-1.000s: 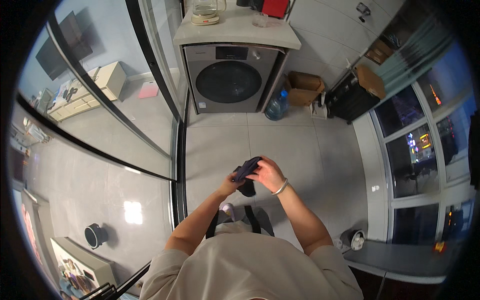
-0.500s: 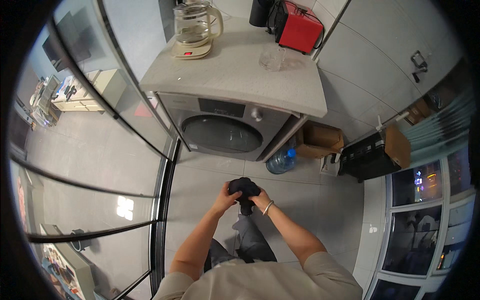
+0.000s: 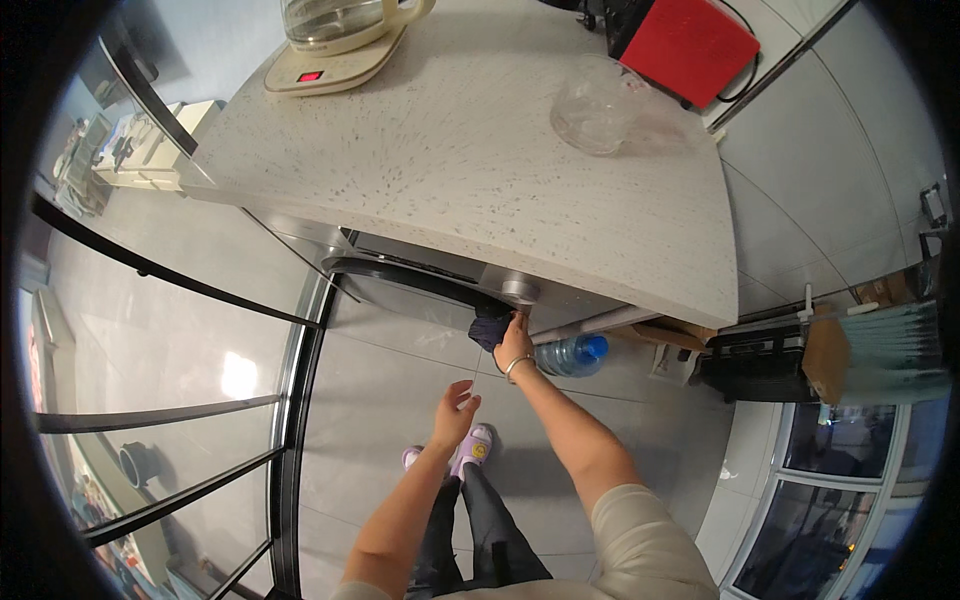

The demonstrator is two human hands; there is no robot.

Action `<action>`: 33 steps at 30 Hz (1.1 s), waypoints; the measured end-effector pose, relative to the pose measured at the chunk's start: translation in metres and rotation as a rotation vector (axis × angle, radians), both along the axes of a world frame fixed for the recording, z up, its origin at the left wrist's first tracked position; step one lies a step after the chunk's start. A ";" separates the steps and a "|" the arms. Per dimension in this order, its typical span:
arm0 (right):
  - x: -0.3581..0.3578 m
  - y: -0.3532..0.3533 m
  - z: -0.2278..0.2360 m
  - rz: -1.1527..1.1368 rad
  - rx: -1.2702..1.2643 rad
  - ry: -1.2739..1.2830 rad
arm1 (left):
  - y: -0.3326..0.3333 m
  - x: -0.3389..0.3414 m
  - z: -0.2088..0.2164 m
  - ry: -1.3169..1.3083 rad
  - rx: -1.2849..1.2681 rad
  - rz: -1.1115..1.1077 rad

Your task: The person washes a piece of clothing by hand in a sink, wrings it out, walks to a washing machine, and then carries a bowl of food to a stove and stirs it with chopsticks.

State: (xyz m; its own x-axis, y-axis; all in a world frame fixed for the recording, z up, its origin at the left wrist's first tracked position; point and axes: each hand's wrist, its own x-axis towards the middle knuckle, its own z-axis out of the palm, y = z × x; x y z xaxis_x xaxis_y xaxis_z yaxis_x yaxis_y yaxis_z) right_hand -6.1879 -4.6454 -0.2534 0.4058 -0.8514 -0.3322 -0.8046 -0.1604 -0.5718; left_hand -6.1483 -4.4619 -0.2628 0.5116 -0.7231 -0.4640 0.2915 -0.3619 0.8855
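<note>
Clasping navy cloth [image 3: 488,332] in right hand [image 3: 513,347], six o'clock from washer dial [image 3: 520,291]; holding left hand [image 3: 456,414] half-curled, empty, at seven.

A pale, speckled countertop [image 3: 430,170] carries 3 things along its far side: a cream base [image 3: 340,68] with a small red-lit panel and a glass kettle seated on it at the left, a clear glass bowl [image 3: 595,110] right of the middle, and a red appliance [image 3: 692,50] just beside the bowl near the right corner. Below, the grey tiled floor [image 3: 380,420] bears the washing machine [image 3: 580,308] under the countertop, a clear blue bottle [image 3: 568,356] with a blue cap, a black suitcase [image 3: 757,366] farther right, and 2 lilac slippers [image 3: 479,446] on the person's feet.
</note>
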 end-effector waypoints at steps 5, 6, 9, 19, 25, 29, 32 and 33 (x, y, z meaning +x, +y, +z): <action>-0.004 0.025 -0.020 -0.001 -0.228 -0.061 | -0.012 0.013 0.001 -0.096 0.014 0.163; -0.012 0.037 -0.027 0.026 -0.230 -0.050 | -0.012 0.012 0.002 -0.120 0.009 0.202; -0.043 0.101 -0.036 0.132 -0.065 -0.117 | -0.001 0.008 0.005 -0.101 -0.005 0.260; -0.037 0.190 -0.063 -0.647 0.978 -0.538 | 0.167 0.062 -0.004 -0.638 0.309 0.606; 0.092 0.096 -0.105 -0.797 1.043 -0.802 | 0.205 0.119 -0.008 -0.654 0.267 0.716; 0.149 0.025 -0.076 -0.668 1.185 -1.099 | 0.204 0.127 0.011 -0.631 0.284 0.658; 0.155 0.039 -0.034 -0.586 0.998 -0.969 | 0.208 0.114 0.004 -0.574 0.236 0.661; 0.139 0.047 -0.038 -0.528 0.987 -0.944 | 0.198 0.108 0.011 -0.544 0.218 0.646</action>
State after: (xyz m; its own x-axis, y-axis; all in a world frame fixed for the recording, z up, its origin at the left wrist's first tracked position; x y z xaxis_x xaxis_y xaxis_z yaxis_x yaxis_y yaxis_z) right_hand -6.0487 -4.5979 -0.2914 0.5187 -0.5559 -0.6495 0.0829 0.7889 -0.6089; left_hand -6.0403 -4.2634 -0.2517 0.9818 -0.1384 -0.1301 0.0548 -0.4492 0.8918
